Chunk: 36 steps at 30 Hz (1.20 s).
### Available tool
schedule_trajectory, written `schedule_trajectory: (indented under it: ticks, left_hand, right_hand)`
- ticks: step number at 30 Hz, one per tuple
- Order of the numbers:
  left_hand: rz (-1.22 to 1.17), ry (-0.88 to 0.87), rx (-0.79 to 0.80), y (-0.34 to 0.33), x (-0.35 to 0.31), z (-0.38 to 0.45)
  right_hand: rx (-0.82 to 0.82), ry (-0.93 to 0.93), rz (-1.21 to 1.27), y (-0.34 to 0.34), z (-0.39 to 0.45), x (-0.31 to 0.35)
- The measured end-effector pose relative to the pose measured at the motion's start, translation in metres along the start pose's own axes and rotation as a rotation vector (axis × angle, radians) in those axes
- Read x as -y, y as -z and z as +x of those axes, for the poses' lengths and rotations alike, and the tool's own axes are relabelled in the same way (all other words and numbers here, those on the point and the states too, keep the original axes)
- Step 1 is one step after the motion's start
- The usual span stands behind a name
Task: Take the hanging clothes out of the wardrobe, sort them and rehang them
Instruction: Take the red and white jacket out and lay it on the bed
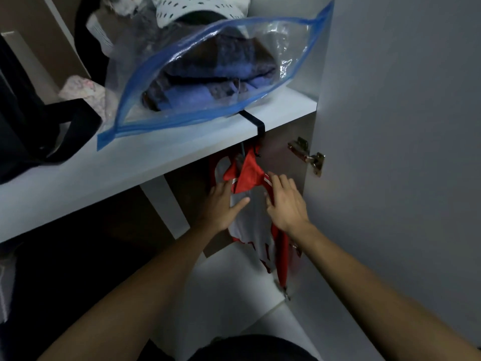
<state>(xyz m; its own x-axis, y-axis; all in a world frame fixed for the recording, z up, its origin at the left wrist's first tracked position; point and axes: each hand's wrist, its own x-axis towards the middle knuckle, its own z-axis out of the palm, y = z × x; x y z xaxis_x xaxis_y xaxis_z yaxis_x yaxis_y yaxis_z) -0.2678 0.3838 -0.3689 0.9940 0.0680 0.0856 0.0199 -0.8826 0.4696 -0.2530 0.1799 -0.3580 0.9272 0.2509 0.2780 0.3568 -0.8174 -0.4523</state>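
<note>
My left hand (224, 201) and right hand (285, 201) lie spread on the soft, light red-and-grey jersey (250, 204); I would lift it by its hanger.

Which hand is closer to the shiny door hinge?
The right hand. It rests on the red and white jacket just below-left of the hinge; the left hand lies farther left across the jacket.

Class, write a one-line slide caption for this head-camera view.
Both hands, left and right, rest flat on a red-and-grey jacket hanging under a white wardrobe shelf.
</note>
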Motion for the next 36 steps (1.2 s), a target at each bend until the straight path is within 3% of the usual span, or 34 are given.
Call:
schedule_trajectory:
  ticks: [5,19,26,30,36]
  left_hand:
    - [0.103,-0.008,-0.052,0.005,0.015,0.053]
    - [0.132,-0.048,-0.150,-0.007,0.054,0.107]
    - [-0.039,-0.018,-0.212,0.000,0.085,0.107]
    - [-0.064,-0.116,-0.254,0.003,0.100,0.101]
    - [-0.178,0.097,-0.205,0.011,0.109,0.082]
  right_hand:
    - [0.063,-0.021,-0.050,-0.008,0.032,-0.002]
    - [-0.028,-0.078,-0.079,-0.021,0.065,-0.011]
    - [-0.016,-0.100,-0.122,-0.016,0.067,-0.010]
    - [0.008,-0.087,-0.139,-0.015,0.064,-0.006]
    - [-0.022,-0.077,-0.113,-0.012,0.061,-0.007]
